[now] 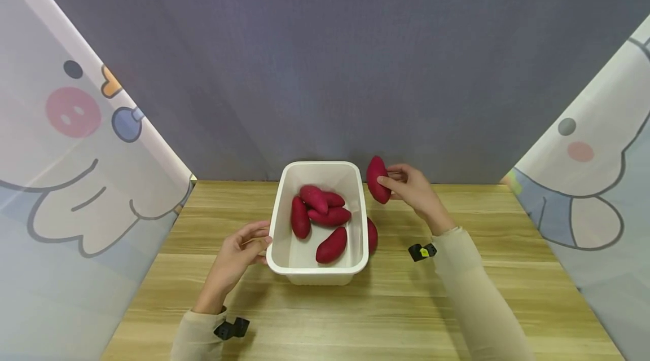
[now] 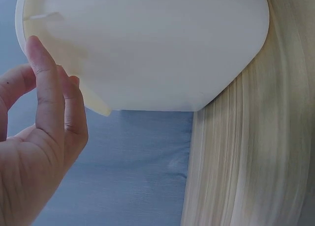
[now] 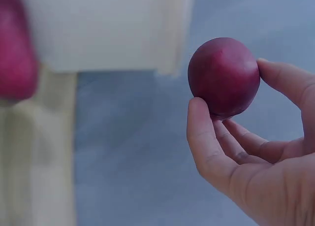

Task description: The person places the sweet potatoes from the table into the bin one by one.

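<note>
A white plastic bin (image 1: 317, 279) stands on the table with several red-purple sweet potatoes (image 1: 332, 245) inside. Beside its left rim is my left hand (image 1: 238, 254), fingers loosely bent and fingertips against the bin's outer side (image 2: 147, 53). My right hand (image 1: 413, 189) pinches another sweet potato (image 1: 377, 179) between thumb and fingers, above the table just right of the bin's far corner. The right wrist view shows this held sweet potato (image 3: 224, 78) end-on. One more sweet potato (image 1: 373, 236) lies on the table against the bin's right side, partly hidden by it.
The wooden table (image 1: 325, 321) runs back to a grey cloth wall (image 1: 325, 67). Panels with cartoon animals stand at the left (image 1: 66, 180) and right (image 1: 599, 180). Each wrist carries a small black device (image 1: 232, 328).
</note>
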`<state>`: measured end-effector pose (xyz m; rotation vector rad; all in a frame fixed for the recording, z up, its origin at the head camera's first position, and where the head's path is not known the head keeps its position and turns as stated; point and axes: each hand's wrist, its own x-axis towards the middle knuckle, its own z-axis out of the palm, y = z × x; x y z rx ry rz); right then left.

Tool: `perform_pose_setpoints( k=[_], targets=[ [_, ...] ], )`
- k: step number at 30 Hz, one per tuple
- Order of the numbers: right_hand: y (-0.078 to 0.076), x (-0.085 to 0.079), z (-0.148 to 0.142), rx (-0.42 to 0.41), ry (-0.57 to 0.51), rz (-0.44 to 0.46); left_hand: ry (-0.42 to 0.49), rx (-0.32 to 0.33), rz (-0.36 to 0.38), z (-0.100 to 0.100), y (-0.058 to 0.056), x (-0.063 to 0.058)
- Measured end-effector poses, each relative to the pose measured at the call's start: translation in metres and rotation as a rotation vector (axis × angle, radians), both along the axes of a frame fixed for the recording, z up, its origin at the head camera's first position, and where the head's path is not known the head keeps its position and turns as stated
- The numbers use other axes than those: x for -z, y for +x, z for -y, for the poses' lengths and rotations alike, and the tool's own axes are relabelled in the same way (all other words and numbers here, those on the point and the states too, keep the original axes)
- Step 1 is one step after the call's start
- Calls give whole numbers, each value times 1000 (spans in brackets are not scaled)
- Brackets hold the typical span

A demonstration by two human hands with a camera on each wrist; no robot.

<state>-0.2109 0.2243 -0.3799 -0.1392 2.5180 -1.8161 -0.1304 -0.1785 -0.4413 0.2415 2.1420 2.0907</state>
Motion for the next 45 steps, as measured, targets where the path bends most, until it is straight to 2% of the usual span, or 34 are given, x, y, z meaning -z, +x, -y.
perform_pose_setpoints(
  k=[7, 13, 17, 23, 31, 34, 40, 45],
  targets=[
    [-9, -36, 38, -59, -3, -7, -2, 7, -6, 0, 1, -2],
    [-18, -48, 82, -109, 23, -4, 4, 7, 2, 0, 1, -1],
    [-22, -45, 109, -135, 63, 24, 7, 13, 5, -1, 0, -1],
    [-25, -30, 137, -161, 127, 57, 15, 7, 12, -2, -2, -1],
    [-23, -6, 149, -185, 222, 64, 19, 0, 18, -4, -1, 0],
    [-22, -3, 150, -187, 220, 69, 16, 3, 16, -4, -1, 0],
    [-19, -3, 149, -185, 225, 44, 25, 11, 13, -4, -1, 1],
    [-14, -18, 145, -181, 241, -4, 22, 10, 8, -4, -1, 1]
  ],
)
